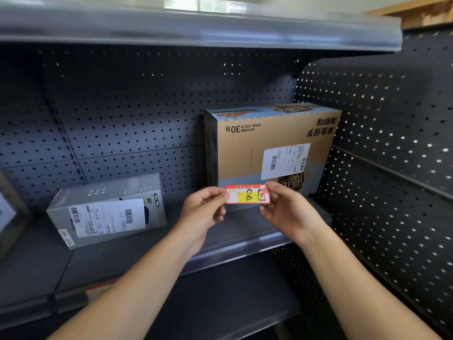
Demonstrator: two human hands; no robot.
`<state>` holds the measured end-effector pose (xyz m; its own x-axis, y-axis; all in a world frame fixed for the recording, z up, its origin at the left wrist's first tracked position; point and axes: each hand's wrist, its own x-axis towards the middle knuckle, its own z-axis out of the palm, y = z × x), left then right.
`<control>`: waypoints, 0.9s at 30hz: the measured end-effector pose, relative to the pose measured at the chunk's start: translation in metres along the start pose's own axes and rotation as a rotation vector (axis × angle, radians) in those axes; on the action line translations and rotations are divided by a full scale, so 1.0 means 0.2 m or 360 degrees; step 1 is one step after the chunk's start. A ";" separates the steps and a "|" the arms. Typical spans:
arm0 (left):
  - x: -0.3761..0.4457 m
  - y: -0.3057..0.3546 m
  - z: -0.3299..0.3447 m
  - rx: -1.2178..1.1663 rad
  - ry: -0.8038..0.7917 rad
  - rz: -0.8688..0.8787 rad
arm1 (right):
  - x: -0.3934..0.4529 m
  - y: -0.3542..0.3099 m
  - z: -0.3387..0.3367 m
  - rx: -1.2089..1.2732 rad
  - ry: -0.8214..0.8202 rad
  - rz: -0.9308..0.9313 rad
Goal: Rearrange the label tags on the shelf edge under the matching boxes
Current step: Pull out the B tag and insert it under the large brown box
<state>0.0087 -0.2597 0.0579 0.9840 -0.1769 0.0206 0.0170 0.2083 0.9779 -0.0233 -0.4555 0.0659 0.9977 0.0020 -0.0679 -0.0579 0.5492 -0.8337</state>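
Observation:
A red-bordered label tag (247,194) with a yellow patch and handwritten "B" is held up in front of the large brown cardboard box (272,148). My left hand (203,209) pinches its left end and my right hand (282,207) pinches its right end. The box stands upside down at the right of the shelf. A grey box (107,209) lies on its side to the left. Another red-and-yellow tag (98,289) sits in the shelf edge (232,251) below the grey box, partly hidden by my left forearm.
Perforated dark back and side panels enclose the shelf. An upper shelf edge (196,28) runs overhead. Part of a brown box (9,212) shows at the far left. A lower shelf (232,303) lies beneath my arms.

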 end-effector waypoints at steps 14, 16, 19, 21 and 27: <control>-0.23 0.09 -0.52 0.0082 0.0100 0.0125 | -0.01 0.29 0.36 -0.0331 -0.0219 -0.0001; -0.27 0.12 -0.63 0.0083 0.0090 0.0157 | -0.03 0.34 0.46 -0.0361 -0.0261 0.0013; -0.35 0.16 -0.83 0.0104 0.0118 0.0207 | -0.07 0.44 0.65 -0.0502 -0.0287 0.0019; -0.41 0.18 -0.99 0.0145 0.0152 0.0250 | -0.10 0.53 0.79 -0.0658 -0.0255 -0.0023; -0.64 0.23 -1.59 0.0248 0.0301 0.0288 | -0.18 0.96 1.31 -0.0900 -0.0268 -0.0027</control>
<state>-0.0605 0.0793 0.0347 0.9844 0.0351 0.1723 -0.1744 0.0676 0.9824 -0.0606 -0.1321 0.0520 0.9878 0.1555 -0.0028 -0.0059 0.0195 -0.9998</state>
